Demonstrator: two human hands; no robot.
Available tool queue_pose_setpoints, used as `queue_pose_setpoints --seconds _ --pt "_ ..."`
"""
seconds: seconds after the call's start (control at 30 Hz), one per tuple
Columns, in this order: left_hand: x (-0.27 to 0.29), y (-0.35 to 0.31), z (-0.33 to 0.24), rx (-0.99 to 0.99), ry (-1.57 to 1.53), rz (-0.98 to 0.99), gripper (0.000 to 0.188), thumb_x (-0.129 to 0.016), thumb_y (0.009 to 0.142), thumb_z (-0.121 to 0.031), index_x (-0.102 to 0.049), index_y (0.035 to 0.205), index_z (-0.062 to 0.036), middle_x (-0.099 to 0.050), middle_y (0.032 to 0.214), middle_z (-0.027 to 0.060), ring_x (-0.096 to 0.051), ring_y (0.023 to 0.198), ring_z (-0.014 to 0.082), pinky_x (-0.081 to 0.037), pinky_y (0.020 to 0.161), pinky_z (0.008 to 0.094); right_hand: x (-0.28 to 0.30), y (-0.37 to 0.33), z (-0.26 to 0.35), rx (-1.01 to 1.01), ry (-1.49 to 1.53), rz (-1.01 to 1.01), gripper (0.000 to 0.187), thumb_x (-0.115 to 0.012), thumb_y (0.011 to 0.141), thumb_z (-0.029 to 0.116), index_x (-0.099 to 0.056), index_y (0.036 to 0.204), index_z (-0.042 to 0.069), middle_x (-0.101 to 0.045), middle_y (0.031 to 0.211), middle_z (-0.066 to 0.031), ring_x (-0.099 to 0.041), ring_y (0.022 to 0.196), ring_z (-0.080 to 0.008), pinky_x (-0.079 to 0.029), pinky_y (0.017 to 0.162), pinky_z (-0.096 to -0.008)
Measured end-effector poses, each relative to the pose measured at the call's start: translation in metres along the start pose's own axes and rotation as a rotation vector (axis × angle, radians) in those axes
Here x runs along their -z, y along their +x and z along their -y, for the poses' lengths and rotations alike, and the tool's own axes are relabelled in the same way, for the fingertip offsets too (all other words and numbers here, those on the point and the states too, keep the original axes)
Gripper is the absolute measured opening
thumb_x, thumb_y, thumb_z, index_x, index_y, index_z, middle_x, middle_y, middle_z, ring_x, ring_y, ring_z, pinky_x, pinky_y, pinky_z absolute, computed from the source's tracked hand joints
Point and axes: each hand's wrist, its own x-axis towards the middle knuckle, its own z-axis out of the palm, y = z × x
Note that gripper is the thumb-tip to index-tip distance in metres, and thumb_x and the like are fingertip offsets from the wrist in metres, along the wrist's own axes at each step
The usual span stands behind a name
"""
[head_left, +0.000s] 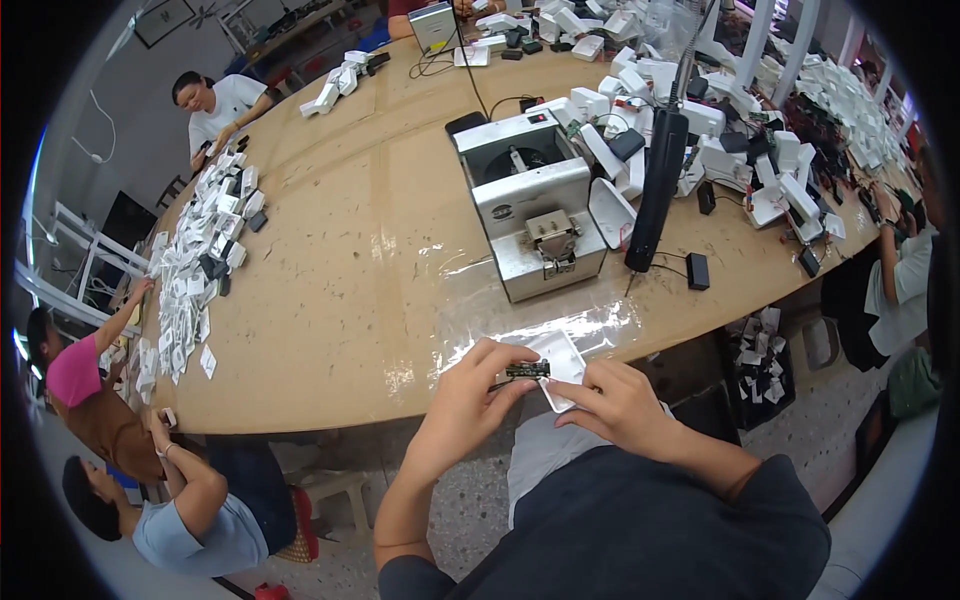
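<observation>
At the near table edge my left hand [468,393] pinches a small dark circuit board [526,370] between thumb and fingers. My right hand [622,405] grips a shallow white plastic housing [562,352], its index finger reaching inside toward the board. The board sits at the housing's left side; whether it touches the housing I cannot tell. Just beyond both hands stands a silver metal machine [535,205] with an open top. To its right hangs a black electric screwdriver [660,185] on a coiled cord, its tip pointing down.
White housings [700,120] with wires and black parts heap up at the back right. A black block [697,271] on a wire lies near the screwdriver tip. More white pieces [190,265] line the left edge, where people sit. A dark crate [757,370] of scraps stands below right.
</observation>
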Motion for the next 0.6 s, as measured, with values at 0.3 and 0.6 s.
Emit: queue_pose_setpoints --seconds 0.3,0.6 --pt "-0.022 0.009 0.013 -0.084 0.428 -0.215 0.024 -0.071 0.093 -0.016 -0.067 0.114 -0.0054 -0.064 0.098 0.0100 -0.069 0.071 0.0322 -0.053 0.059 0.0409 0.008 0.037 -0.038 0.105 0.051 0.027 0.045 -0.086 0.075 0.039 -0.070 0.107 0.012 -0.047 0.150 -0.0130 -0.045 0.137 -0.0375 -0.036 0.112 -0.0484" --pt "-0.039 0.021 0.008 0.140 0.245 -0.164 0.019 -0.075 0.089 -0.020 -0.072 0.104 -0.0088 -0.066 0.093 0.0072 -0.068 0.069 0.0315 -0.051 0.058 0.0416 -0.007 0.026 -0.057 0.014 0.360 -0.025 0.093 -0.093 0.065 0.049 -0.044 0.133 0.008 -0.042 0.150 -0.0210 -0.047 0.132 -0.0370 -0.037 0.111 -0.0487"
